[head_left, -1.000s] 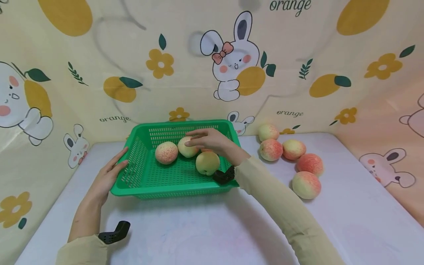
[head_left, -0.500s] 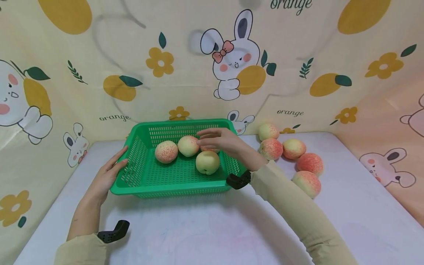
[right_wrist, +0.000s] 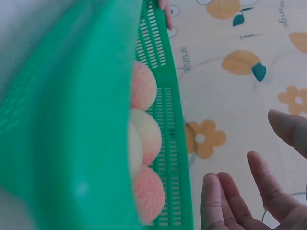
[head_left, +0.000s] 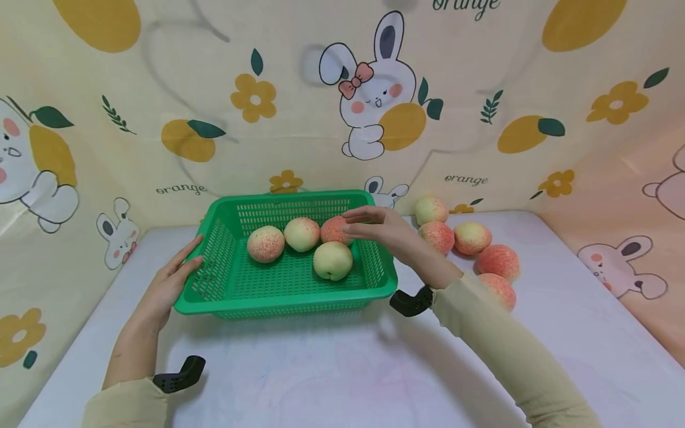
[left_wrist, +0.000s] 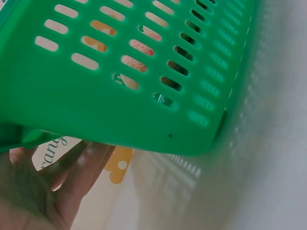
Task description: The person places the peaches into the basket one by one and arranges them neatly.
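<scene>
My left hand point(head_left: 167, 290) holds the left rim of a green plastic basket point(head_left: 299, 304), its thumb and forefinger tips over the edge. In the left wrist view, the fingers point(left_wrist: 79, 175) reach behind the basket's wall. Inside the basket sit a speckled pink peach point(head_left: 266, 244), a pale peach with a red blush point(head_left: 302, 234), a redder peach point(head_left: 334, 230) and a yellowish one point(head_left: 333, 261). Over the basket's right end hovers my right hand point(head_left: 390, 230), fingers spread and holding nothing. Its fingertips partly cover the redder peach in the head view.
Right of the basket, several peaches point(head_left: 472, 238) lie on the white table point(head_left: 321, 368). My right forearm partly hides the nearest peach point(head_left: 500, 289). A printed cloth point(head_left: 299, 148) with rabbits and oranges hangs behind the table.
My right hand has drawn back to the right from over the peaches, uncovering more of the basket's contents. My left hand stays on the left rim.
</scene>
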Motion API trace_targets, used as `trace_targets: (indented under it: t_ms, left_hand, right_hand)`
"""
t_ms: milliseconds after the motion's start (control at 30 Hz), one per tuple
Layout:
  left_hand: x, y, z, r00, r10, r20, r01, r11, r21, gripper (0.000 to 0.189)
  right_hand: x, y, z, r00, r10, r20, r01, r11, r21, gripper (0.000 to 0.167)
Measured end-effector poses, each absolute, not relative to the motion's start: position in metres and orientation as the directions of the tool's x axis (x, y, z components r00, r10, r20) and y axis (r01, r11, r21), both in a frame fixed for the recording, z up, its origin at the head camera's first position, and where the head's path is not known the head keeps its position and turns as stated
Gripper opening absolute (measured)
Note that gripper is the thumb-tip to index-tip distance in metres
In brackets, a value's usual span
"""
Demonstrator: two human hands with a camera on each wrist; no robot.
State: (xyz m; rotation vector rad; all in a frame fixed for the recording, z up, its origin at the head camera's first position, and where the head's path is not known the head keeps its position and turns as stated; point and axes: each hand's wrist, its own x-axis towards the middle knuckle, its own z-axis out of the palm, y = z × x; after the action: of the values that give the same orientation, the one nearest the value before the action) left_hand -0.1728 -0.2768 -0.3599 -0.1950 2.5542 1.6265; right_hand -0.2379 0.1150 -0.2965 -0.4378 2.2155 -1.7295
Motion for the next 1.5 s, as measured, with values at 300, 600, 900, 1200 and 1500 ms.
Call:
trace_targets:
  t_ms: [300, 600, 900, 1200, 1500]
  left_hand:
    - [-0.172, -0.278, -0.359, -0.987, -0.044, -0.151, -0.156, 0.411, 0.898, 0.061]
    - [-0.172, -0.278, -0.36, -0.99, -0.041, -0.132, -0.137, 0.417, 0.898, 0.06]
    - [-0.172, -0.278, -0.36, -0.989, -0.045, -0.14, -0.146, 0.397, 0.906, 0.06]
    - [-0.171, -0.278, -0.358, -0.991, -0.049, -0.121, -0.13, 0.391, 0.911, 0.059]
    - [-0.173, -0.278, -0.36, -0.991, -0.039, -0.126, -0.132, 0.387, 0.913, 0.06]
  right_hand:
    - [-0.23, 0.144, -0.303, -0.949, -0.315, -0.003, -0.074, 0.233, -0.97, 0.04]
    - [-0.221, 0.172, -0.309, -0.976, -0.21, -0.052, -0.023, 0.337, -0.941, 0.045]
    - [-0.215, 0.203, -0.317, -0.986, -0.159, -0.041, -0.017, 0.346, -0.938, 0.041]
    - [-0.21, 0.226, -0.322, -0.991, -0.128, -0.033, -0.005, 0.284, -0.959, 0.031]
    - [-0.204, 0.251, -0.328, -0.993, -0.12, -0.013, -0.02, 0.276, -0.961, 0.027]
